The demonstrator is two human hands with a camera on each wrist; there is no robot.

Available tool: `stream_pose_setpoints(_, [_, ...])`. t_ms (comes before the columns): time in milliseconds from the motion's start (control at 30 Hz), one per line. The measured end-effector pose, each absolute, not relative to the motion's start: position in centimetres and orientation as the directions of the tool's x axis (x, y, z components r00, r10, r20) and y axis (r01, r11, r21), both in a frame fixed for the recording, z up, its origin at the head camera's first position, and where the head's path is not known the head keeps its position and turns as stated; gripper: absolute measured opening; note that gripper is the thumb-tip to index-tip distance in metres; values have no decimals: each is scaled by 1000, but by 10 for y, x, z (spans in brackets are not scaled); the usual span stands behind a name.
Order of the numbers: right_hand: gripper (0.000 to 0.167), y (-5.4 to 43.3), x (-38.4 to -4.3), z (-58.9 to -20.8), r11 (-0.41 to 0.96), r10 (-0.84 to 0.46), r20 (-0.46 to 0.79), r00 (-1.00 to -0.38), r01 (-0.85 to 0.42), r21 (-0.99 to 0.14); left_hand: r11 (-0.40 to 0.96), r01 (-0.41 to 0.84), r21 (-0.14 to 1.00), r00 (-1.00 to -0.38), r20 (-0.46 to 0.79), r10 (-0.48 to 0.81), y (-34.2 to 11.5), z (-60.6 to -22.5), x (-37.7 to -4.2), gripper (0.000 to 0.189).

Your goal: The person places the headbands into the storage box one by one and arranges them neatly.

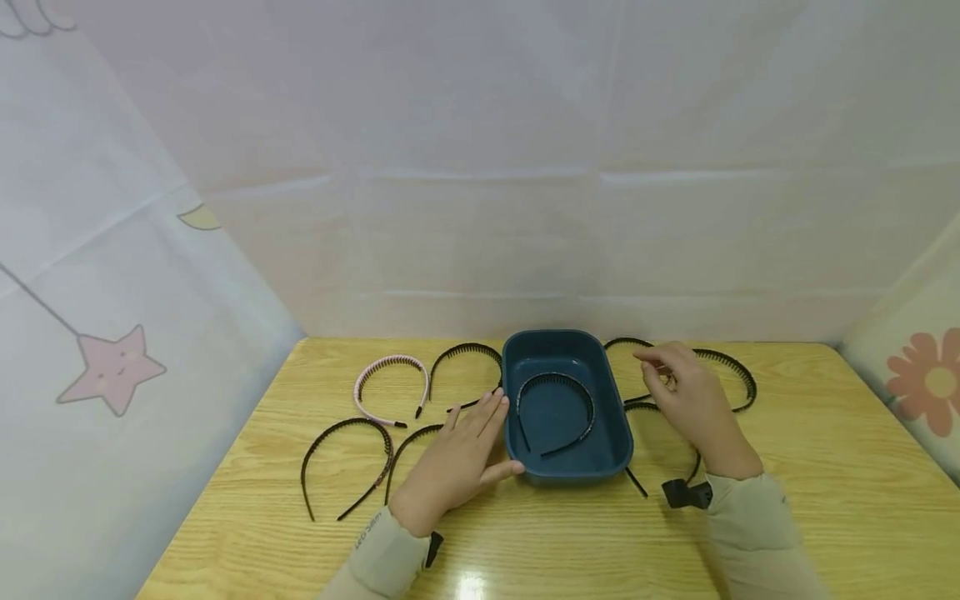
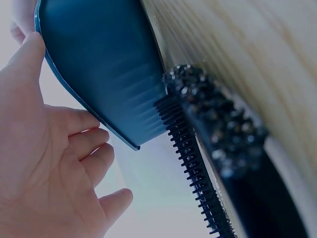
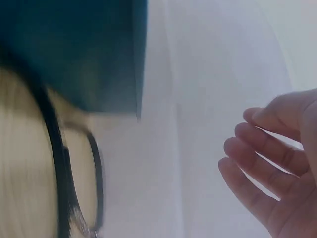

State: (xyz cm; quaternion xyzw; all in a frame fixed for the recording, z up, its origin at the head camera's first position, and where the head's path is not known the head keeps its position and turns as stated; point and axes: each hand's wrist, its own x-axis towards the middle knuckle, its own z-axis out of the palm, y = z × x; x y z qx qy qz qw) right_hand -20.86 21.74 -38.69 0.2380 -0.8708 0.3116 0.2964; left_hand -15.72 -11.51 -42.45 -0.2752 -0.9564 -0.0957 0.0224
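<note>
A dark blue plastic basin (image 1: 612, 392) stands on the table with one black toothed headband (image 1: 555, 377) lying inside it. Along its left rim, my left hand (image 1: 461, 454) rests with straight, spread fingers and thumb; the left wrist view shows the fingertips (image 2: 89, 121) against the rim. To the right of the basin my right hand (image 1: 690, 408) hovers over black headbands, fingers loosely bent and nothing in them in the right wrist view. Beneath it, a black headband (image 1: 635, 483) lies near the basin's right side, partly hidden by hand and wrist. Another black headband (image 1: 738, 368) is behind the hand.
Left of the basin lie a pink headband (image 1: 392, 361) and several black ones, including a headband (image 1: 306, 467) near the left edge and a headband (image 1: 467, 347) at the back. A printed cloth backdrop (image 1: 480, 208) surrounds the wooden table (image 1: 570, 542).
</note>
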Motion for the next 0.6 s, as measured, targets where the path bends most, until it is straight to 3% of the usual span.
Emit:
stream_pose_setpoints(133, [18, 232, -208, -385, 743, -176, 669, -722, -543, -390, 837, 523, 160, -852, 84, 516, -116, -425, -157, 92])
stream_pose_setpoints(267, [19, 248, -210, -389, 765, -86, 608, -789, -443, -467, 837, 521, 165, -853, 83, 515, -117, -424, -156, 92])
stream_pose_setpoints(400, [25, 266, -213, -394, 782, 62, 522, -851, -284, -555, 835, 524, 167, -852, 87, 516, -117, -423, -156, 92])
stream_pose_setpoints(600, [34, 294, -214, -403, 751, 280, 386, -879, -49, -658, 826, 535, 179, -845, 92, 527, -115, -422, -156, 91])
